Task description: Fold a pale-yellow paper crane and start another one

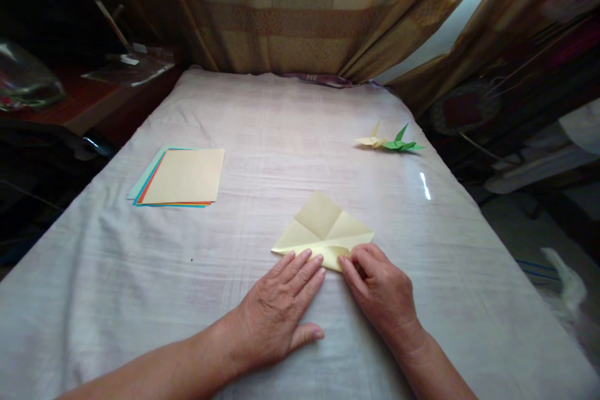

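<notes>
A creased sheet of pale yellow origami paper lies on the cloth-covered table, one corner pointing away from me. Its near side is folded or curled up along a crease. My left hand rests flat with fingers stretched out, the fingertips on the near edge of the paper. At the near right edge, my right hand pinches the paper between thumb and curled fingers. The part of the sheet under my fingers is hidden.
To the left lies a stack of coloured paper squares, cream on top. Two folded paper figures, one cream and one green, stand at the back right. A brown shelf borders the left side; a curtain hangs behind.
</notes>
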{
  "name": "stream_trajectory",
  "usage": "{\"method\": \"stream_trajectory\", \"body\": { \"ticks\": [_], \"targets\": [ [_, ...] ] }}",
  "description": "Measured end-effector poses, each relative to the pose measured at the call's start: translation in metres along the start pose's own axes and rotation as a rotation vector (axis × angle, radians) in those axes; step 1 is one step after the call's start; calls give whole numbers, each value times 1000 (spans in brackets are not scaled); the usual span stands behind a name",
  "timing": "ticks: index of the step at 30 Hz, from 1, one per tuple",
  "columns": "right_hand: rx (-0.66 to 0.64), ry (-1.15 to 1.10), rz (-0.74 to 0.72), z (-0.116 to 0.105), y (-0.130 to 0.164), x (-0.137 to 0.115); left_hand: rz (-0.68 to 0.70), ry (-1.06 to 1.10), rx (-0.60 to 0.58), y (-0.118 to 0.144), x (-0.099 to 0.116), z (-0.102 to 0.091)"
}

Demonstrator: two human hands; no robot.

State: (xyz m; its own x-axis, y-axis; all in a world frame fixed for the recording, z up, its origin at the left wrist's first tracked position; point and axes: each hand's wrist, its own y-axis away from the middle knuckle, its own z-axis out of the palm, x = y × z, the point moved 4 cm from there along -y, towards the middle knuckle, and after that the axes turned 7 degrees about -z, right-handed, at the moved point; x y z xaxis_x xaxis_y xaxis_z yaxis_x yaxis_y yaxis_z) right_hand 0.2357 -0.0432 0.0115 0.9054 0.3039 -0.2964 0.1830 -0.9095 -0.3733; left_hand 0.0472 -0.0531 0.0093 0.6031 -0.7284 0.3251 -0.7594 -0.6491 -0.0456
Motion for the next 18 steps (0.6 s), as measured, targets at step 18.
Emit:
{"method": "stream_trajectory", "body": {
  "ticks": [18],
  "targets": [
    [59,-29,-4,-1,-2,0,-16,82,-18,-2,-5,-3]
  ]
}}
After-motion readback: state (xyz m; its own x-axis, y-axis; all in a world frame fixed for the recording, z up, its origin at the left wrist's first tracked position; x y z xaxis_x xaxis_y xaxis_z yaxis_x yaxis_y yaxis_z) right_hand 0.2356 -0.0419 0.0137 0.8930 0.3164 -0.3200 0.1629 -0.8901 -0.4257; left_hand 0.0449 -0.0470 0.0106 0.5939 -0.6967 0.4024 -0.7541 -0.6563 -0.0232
